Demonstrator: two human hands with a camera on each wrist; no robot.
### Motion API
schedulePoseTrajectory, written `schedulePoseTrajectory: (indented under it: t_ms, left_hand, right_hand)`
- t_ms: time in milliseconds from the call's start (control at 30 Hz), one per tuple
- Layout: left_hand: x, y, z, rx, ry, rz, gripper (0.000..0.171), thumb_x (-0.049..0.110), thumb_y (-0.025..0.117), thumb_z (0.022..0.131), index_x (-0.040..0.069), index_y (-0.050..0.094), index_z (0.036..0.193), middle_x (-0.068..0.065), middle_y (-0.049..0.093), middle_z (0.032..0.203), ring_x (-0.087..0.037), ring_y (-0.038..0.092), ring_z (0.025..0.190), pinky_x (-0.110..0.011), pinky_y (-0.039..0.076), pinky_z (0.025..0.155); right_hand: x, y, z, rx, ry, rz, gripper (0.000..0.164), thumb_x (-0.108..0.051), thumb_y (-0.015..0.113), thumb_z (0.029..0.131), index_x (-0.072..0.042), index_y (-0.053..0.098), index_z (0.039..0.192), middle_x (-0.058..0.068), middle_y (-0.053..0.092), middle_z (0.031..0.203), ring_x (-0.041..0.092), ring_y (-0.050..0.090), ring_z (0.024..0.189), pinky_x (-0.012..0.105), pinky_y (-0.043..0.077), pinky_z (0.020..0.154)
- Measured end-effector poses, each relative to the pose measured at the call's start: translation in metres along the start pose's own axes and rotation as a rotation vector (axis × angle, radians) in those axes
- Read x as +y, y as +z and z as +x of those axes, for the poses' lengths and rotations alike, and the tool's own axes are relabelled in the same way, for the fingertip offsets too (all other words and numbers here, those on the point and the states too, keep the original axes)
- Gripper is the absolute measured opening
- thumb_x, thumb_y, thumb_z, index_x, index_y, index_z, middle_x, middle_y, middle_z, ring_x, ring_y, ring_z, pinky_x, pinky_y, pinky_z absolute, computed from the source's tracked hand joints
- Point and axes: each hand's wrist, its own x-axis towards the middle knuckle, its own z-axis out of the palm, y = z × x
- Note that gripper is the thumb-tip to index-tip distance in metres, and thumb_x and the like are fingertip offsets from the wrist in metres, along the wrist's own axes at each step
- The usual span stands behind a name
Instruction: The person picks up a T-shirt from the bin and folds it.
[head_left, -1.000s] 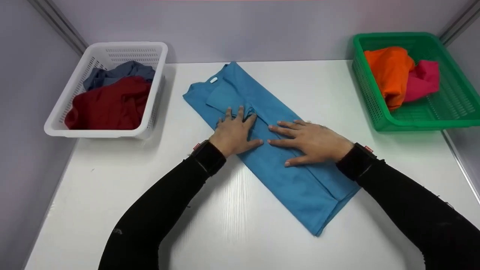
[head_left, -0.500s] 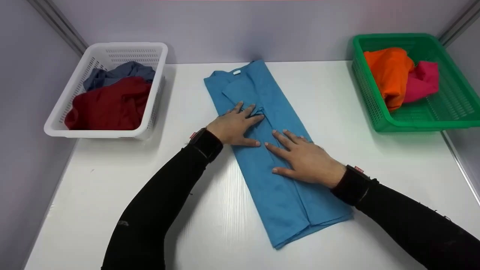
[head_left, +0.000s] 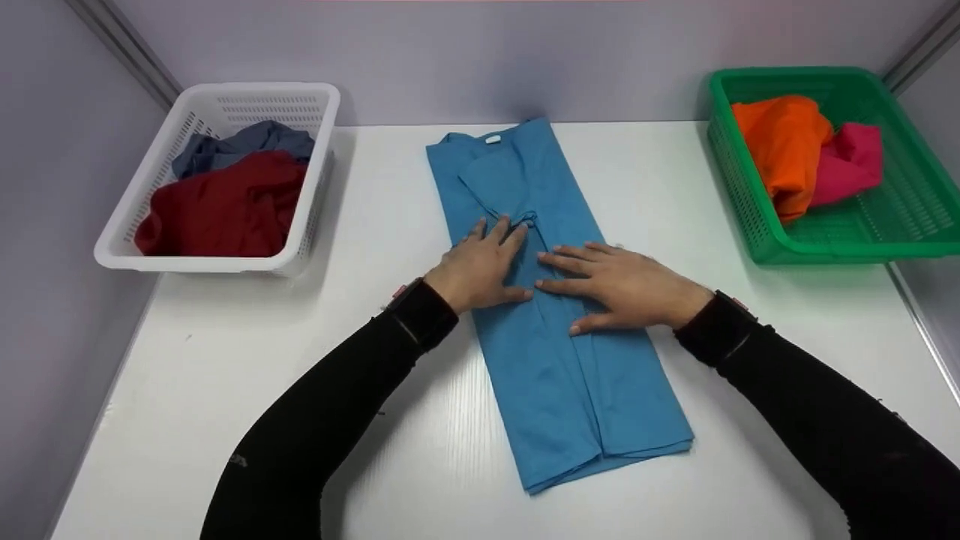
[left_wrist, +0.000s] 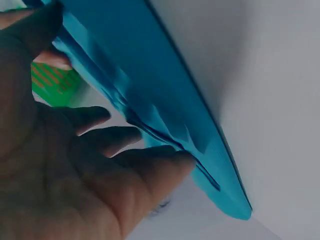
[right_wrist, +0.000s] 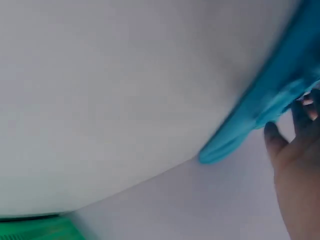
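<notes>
A blue shirt (head_left: 547,375), folded into a long narrow strip, lies on the white table with its collar and small white label at the far end. Its sides are folded in toward the middle, and a sleeve flap lies on top near the collar. My left hand (head_left: 484,266) rests on the left half with fingers spread. Across the right half lies my right hand (head_left: 626,285), its fingers straight and pointing left. The left wrist view shows the left hand (left_wrist: 95,160) with extended fingers beside the cloth. In the right wrist view, the right hand (right_wrist: 300,160) is partly cut off.
At the back left stands a white basket (head_left: 319,142) holding a dark red garment (head_left: 225,206) and a grey-blue garment (head_left: 244,146). A green basket (head_left: 862,251) at the back right contains an orange garment (head_left: 784,146) and a pink one (head_left: 847,165). A wall borders the table's far edge.
The blue shirt has turned from a diagonal to a nearly straight lie, its collar end moving right and its near end moving left. Both hands stayed flat on it; the right dipped nearer, then returned.
</notes>
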Motion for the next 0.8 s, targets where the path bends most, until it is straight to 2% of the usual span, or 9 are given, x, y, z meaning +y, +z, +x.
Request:
schedulePoseTrajectory:
  t_ms: [100, 200, 300, 500, 633, 800]
  left_hand:
    - [0.004, 0.003, -0.005, -0.039, -0.004, -0.008, 0.101, 0.066, 0.069, 0.094, 0.016, 0.024, 0.169, -0.017, 0.011, 0.179, -0.05, 0.017, 0.163, -0.071, 0.046, 0.114]
    - [0.001, 0.003, -0.005, -0.059, 0.018, -0.003, 0.1, 0.067, 0.069, 0.092, 0.017, 0.028, 0.168, -0.016, 0.009, 0.179, -0.049, 0.014, 0.164, -0.074, 0.046, 0.111]
    - [-0.006, 0.002, 0.001, -0.067, 0.053, 0.011, 0.1, 0.068, 0.069, 0.092, 0.02, 0.028, 0.169, -0.013, 0.008, 0.18, -0.047, 0.013, 0.165, -0.073, 0.044, 0.114]
    - [-0.022, 0.0, 0.01, -0.058, 0.145, 0.017, 0.098, 0.068, 0.071, 0.091, 0.023, 0.03, 0.168, -0.008, 0.011, 0.18, -0.043, 0.015, 0.166, -0.06, 0.036, 0.128]
    - [-0.028, -0.002, 0.013, -0.062, 0.17, -0.018, 0.098, 0.067, 0.073, 0.09, 0.022, 0.032, 0.167, -0.008, 0.012, 0.18, -0.043, 0.014, 0.166, -0.059, 0.033, 0.13]
    - [-0.034, -0.003, 0.021, -0.044, 0.158, -0.027, 0.097, 0.069, 0.073, 0.089, 0.026, 0.034, 0.167, -0.005, 0.014, 0.18, -0.039, 0.016, 0.166, -0.058, 0.032, 0.131]
  right_hand:
    - [0.007, 0.004, -0.002, -0.019, 0.006, 0.036, 0.082, -0.074, 0.058, 0.095, -0.035, 0.036, 0.164, 0.0, 0.023, 0.178, 0.033, 0.027, 0.165, 0.062, 0.036, 0.127]
    - [0.002, 0.006, -0.003, -0.024, 0.051, 0.057, 0.082, -0.075, 0.056, 0.096, -0.037, 0.034, 0.165, 0.0, 0.022, 0.178, 0.035, 0.027, 0.164, 0.064, 0.04, 0.123]
    - [-0.009, 0.006, -0.003, -0.02, 0.104, 0.06, 0.081, -0.075, 0.055, 0.096, -0.037, 0.034, 0.165, 0.002, 0.022, 0.179, 0.037, 0.026, 0.164, 0.066, 0.044, 0.119]
    - [-0.029, 0.005, 0.001, -0.009, 0.169, 0.066, 0.08, -0.072, 0.055, 0.099, -0.033, 0.033, 0.166, 0.007, 0.022, 0.178, 0.041, 0.027, 0.163, 0.067, 0.045, 0.117]
    - [-0.029, 0.004, 0.004, -0.015, 0.19, 0.068, 0.08, -0.072, 0.056, 0.098, -0.034, 0.034, 0.165, 0.006, 0.023, 0.178, 0.04, 0.027, 0.163, 0.066, 0.045, 0.118]
    - [-0.018, 0.001, 0.009, -0.03, 0.191, 0.087, 0.081, -0.073, 0.055, 0.098, -0.035, 0.033, 0.166, 0.005, 0.021, 0.179, 0.04, 0.026, 0.163, 0.067, 0.045, 0.117]
